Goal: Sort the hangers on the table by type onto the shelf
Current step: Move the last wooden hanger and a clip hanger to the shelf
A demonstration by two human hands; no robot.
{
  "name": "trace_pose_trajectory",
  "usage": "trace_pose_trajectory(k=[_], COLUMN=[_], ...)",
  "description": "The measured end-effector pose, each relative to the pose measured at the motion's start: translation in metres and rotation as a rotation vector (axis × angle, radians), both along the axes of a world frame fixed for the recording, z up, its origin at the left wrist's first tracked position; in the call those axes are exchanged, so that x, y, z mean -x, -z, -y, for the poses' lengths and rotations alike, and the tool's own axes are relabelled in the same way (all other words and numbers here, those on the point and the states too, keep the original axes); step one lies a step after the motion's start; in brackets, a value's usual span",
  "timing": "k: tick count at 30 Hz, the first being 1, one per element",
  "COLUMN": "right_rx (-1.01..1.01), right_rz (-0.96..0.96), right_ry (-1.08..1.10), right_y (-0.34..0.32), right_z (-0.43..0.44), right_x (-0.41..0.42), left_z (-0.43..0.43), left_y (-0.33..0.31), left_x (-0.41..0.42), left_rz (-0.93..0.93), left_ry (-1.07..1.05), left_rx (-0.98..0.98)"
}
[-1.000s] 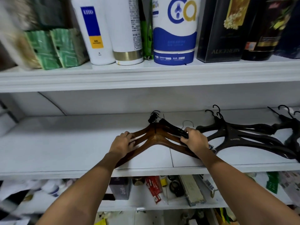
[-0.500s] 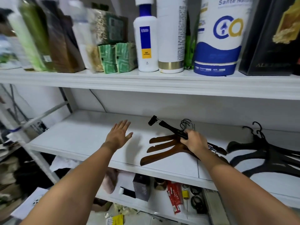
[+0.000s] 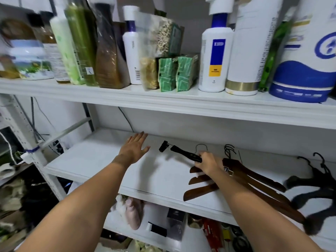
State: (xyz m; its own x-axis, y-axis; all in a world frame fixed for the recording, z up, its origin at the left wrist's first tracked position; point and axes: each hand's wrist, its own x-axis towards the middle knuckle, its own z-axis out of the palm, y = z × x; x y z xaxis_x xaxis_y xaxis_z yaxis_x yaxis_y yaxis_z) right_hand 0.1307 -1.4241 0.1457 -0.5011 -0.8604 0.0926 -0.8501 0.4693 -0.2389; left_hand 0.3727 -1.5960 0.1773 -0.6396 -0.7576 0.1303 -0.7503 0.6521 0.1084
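R hand (image 3: 209, 163): fingers curled round black clip hanger (image 3: 183, 154); bar held out to its left, clip end up, shadow cast on board below. Brown wooden hangers (image 3: 201, 190) stacked under and right of R hand, laid flat on mid shelf (image 3: 87, 166). Black plastic hangers (image 3: 320, 186) piled further right on same board, blurred. L hand (image 3: 134, 148): released, fingers straight, palm down left of clip; contact w/ board can't be told. Above hands: upper shelf (image 3: 163, 104) packed w/ bottles (image 3: 216, 59), packets. Below wrists: lower shelf (image 3: 158, 215), cluttered. White rack frame (image 3: 41, 161) far left.
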Motion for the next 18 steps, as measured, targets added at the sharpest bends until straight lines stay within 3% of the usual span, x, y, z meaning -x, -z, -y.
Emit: trace_pose_trajectory(k=[18], right_rx=[-0.088], right_rz=[0.106], right_ry=[0.083], right_y=[0.043], right_z=[0.129], right_x=[-0.083], left_z=[0.121], left_y=[0.038], left_x=[-0.036], left_rz=[0.113], left_ry=[0.194], left_rx=[-0.010])
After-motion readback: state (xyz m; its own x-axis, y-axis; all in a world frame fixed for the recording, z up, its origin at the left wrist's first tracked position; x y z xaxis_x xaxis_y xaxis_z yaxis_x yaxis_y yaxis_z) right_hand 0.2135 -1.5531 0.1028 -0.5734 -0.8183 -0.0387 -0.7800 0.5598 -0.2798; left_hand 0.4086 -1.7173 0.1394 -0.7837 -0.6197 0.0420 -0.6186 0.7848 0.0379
